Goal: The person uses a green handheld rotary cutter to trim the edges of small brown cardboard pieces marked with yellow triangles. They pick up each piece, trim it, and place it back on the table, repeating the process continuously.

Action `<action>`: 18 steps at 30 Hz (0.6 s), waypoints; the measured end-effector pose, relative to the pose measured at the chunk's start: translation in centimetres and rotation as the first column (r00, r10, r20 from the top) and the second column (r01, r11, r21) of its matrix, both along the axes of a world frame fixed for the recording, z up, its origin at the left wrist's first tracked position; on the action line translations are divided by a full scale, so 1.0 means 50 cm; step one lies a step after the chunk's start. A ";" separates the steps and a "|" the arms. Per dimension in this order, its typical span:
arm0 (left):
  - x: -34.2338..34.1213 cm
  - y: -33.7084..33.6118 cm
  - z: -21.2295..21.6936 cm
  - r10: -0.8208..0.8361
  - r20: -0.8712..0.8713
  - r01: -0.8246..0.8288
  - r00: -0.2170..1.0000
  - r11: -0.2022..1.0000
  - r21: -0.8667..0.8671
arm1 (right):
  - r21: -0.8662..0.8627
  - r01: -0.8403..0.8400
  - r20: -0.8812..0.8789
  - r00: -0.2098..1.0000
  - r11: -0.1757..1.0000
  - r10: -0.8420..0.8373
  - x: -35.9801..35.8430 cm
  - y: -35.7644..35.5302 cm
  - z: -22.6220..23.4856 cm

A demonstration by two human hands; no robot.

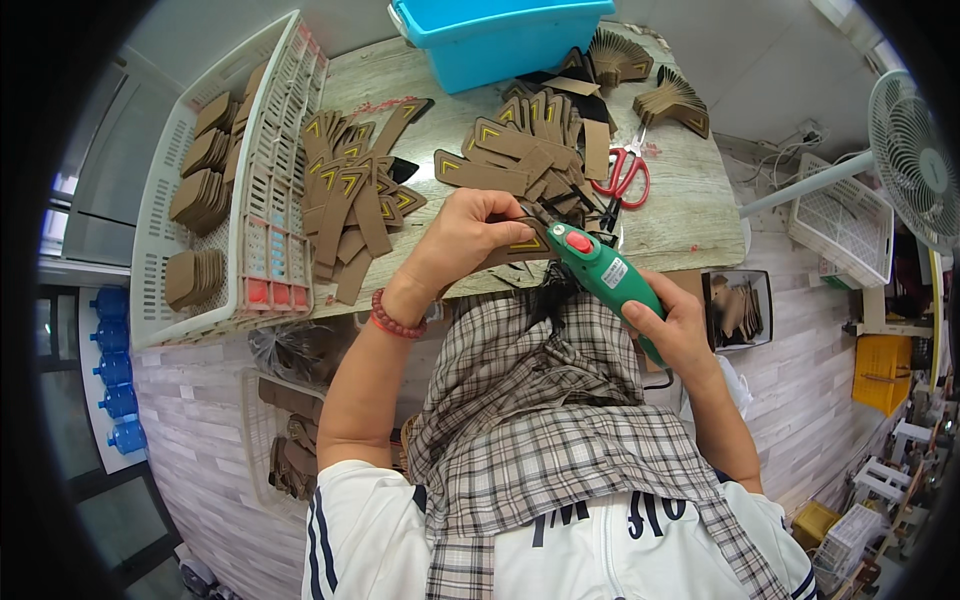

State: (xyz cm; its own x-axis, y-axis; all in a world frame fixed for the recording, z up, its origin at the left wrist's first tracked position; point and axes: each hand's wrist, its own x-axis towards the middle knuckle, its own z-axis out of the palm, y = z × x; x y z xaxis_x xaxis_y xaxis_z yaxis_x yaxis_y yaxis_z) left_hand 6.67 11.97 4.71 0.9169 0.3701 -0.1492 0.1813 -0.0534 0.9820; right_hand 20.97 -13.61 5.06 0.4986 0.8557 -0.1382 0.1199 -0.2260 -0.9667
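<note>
My left hand (468, 236) is closed, pinching a brown fabric strap piece (528, 243) with a yellow chevron at the table's near edge. My right hand (676, 322) is wrapped round a green electric hand tool (612, 275) with a red button. The tool's front end meets the strap piece beside my left fingertips; its exact tip is hard to make out. Dark scraps (552, 295) hang below it over my checked apron (545, 400). Just beyond my hands lies a heap of similar brown pieces (525, 150), and another pile (350, 195) spreads to the left.
Red-handled scissors (630, 175) lie right of the heap, with fanned stacks (672, 103) behind. A blue bin (510, 40) stands at the table's back. A white crate (275, 180) holds stacked pieces at left. On the right are an open box (738, 308) and a fan (915, 160).
</note>
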 end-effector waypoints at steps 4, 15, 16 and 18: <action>-0.017 0.014 -0.002 0.014 0.016 -0.015 1.000 0.998 0.057 | 0.005 -0.010 -0.040 0.999 1.000 0.010 -0.007 0.018 -0.002; -0.023 0.125 -0.117 0.549 0.158 -0.158 0.821 -0.047 0.986 | 0.003 0.128 -0.130 0.983 0.992 -0.127 -0.010 0.001 -0.044; 0.013 0.115 -0.155 0.584 0.136 -0.108 0.801 -0.083 0.991 | -0.006 0.127 -0.119 0.985 0.992 -0.127 -0.013 0.004 -0.044; 0.074 0.095 -0.150 0.685 -0.255 0.071 0.682 0.285 0.956 | -0.025 0.129 -0.095 0.987 0.991 -0.131 -0.014 0.003 -0.043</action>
